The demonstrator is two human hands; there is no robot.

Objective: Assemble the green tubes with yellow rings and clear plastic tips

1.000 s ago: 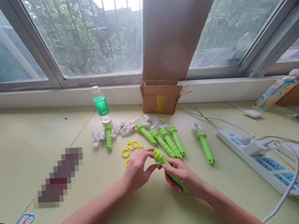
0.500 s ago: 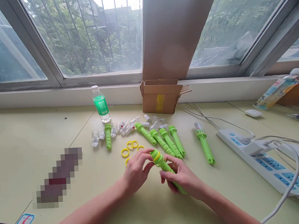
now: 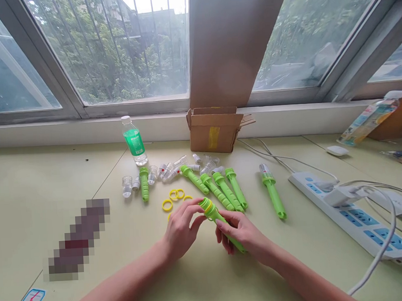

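My right hand (image 3: 243, 234) is wrapped round the shaft of a green ribbed plastic handle (image 3: 215, 216), held slanted just above the table. A yellow ring (image 3: 209, 208) sits round the handle's threaded top. My left hand (image 3: 181, 229) pinches that top end with thumb and fingertips. Just behind lie three more green handles (image 3: 223, 190) side by side, and loose yellow rings (image 3: 173, 198) lie left of them.
A green-labelled water bottle (image 3: 135, 142), clear plastic caps (image 3: 161, 172), another green handle (image 3: 144, 184) and one handle with a clear cap (image 3: 272, 192) lie further back. A cardboard box (image 3: 213, 131) stands by the sill. A power strip (image 3: 352, 215) with cables runs at right.
Both hands and the held handle have shifted slightly up and to the left. My left fingers have closed more tightly round the ringed top end.
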